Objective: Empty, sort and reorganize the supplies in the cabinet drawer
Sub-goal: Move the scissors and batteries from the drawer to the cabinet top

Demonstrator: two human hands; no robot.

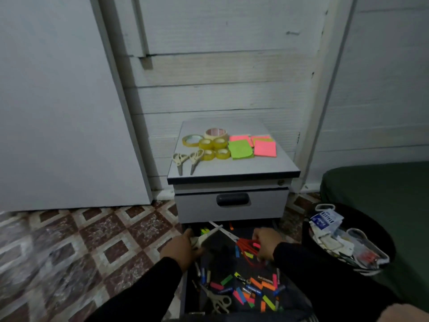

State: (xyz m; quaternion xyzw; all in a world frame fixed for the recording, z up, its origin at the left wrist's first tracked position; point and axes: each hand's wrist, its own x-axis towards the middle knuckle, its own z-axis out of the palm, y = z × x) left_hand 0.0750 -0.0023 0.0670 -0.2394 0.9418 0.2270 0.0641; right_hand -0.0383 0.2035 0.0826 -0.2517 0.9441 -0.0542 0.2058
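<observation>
While the left hand (180,248) grips pale scissors (206,237) by their stiff handles, the right hand (267,244) pinches light, floppy red bands (247,247)

No legible text on anything.

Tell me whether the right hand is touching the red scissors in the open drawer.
Touching. The head view shows the right hand with its fingers closed around the handles of the red scissors in the drawer; no gap shows.
</observation>
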